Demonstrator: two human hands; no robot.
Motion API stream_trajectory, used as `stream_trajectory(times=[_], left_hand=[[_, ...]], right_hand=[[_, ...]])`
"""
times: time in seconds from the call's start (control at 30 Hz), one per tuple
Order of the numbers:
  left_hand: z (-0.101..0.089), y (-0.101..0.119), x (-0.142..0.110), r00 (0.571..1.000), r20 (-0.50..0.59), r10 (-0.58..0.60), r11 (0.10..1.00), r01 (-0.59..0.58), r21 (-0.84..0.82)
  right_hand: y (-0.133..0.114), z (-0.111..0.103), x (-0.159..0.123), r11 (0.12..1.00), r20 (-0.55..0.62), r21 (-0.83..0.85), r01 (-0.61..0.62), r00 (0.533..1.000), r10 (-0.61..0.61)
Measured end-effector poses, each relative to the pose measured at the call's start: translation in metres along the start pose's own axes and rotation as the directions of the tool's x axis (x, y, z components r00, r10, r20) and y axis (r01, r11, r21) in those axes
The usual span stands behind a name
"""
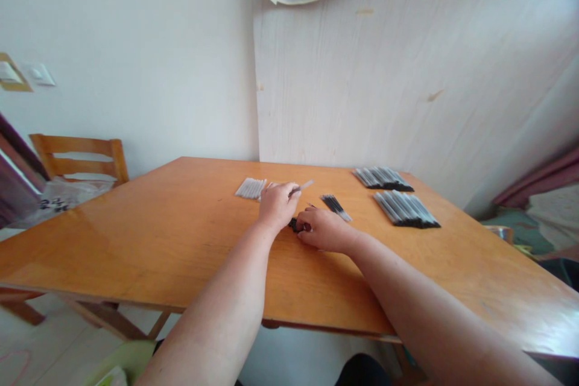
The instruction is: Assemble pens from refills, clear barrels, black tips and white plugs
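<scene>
My left hand is closed around a slim, translucent pen barrel whose pale end sticks out past the fingers to the right. Close beside it, my right hand reaches down to a small cluster of black pen parts on the table. Its fingers are bent together there, and what they pinch is hidden. Just behind the right hand lies a row of dark pen refills. Pale empty-looking barrels are lined up beyond the left hand, partly covered by it.
Two rows of pens with black ends, a far one and a nearer one, lie on the right of the wooden table. A wooden chair with a plastic bag stands at the left. A wall rises behind.
</scene>
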State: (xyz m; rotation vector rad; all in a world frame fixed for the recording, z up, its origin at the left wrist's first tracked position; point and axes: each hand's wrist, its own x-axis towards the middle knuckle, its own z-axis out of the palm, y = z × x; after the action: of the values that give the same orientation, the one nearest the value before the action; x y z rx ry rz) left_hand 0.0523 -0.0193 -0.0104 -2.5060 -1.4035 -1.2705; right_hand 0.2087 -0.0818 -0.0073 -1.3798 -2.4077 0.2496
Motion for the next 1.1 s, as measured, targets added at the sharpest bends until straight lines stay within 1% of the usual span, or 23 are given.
stream_trajectory(times=[0.07, 0.17, 0.27, 0.33, 0.4, 0.53, 0.67, 0.8, 0.93, 1.1], left_hand=[[0.000, 0.000, 0.000, 1.000, 0.001, -0.006, 1.000, 0.006, -0.004], [0.001, 0.000, -0.001, 1.000, 0.005, -0.005, 1.000, 0.005, -0.011], [0.001, 0.002, -0.001, 1.000, 0.006, 0.010, 1.000, -0.010, -0.012], [0.000, 0.004, -0.001, 1.000, 0.010, 0.015, 1.000, -0.015, -0.003], [0.000, 0.006, -0.002, 1.000, 0.014, 0.016, 1.000, -0.016, 0.009], [0.000, 0.007, -0.003, 0.999, 0.019, 0.028, 0.999, -0.028, 0.020], [0.002, 0.007, -0.004, 0.998, 0.030, 0.050, 0.999, -0.051, 0.011], [0.003, 0.007, -0.004, 0.997, 0.050, 0.065, 0.998, -0.065, -0.006], [0.002, 0.007, -0.004, 0.996, 0.069, 0.061, 0.998, -0.061, -0.006], [0.001, 0.006, -0.004, 0.994, 0.063, 0.084, 0.996, -0.084, -0.006]], right_hand=[[0.002, 0.000, 0.002, 0.994, -0.064, 0.108, -0.029, 0.997, 0.036], [0.011, -0.004, 0.004, 0.942, -0.167, 0.317, -0.110, 0.971, 0.170], [0.022, -0.009, 0.005, 0.820, -0.197, 0.551, -0.154, 0.931, 0.307], [0.027, -0.014, 0.005, 0.721, -0.220, 0.682, -0.120, 0.907, 0.358], [0.030, -0.018, 0.004, 0.655, -0.266, 0.753, -0.064, 0.881, 0.392], [0.036, -0.023, 0.004, 0.565, -0.302, 0.825, -0.016, 0.832, 0.466], [0.043, -0.022, 0.006, 0.501, -0.306, 0.865, 0.013, 0.805, 0.508], [0.045, -0.022, 0.006, 0.479, -0.328, 0.876, 0.048, 0.789, 0.520], [0.042, -0.024, 0.007, 0.468, -0.330, 0.882, 0.060, 0.787, 0.522], [0.042, -0.022, 0.007, 0.474, -0.334, 0.878, 0.066, 0.793, 0.509]])
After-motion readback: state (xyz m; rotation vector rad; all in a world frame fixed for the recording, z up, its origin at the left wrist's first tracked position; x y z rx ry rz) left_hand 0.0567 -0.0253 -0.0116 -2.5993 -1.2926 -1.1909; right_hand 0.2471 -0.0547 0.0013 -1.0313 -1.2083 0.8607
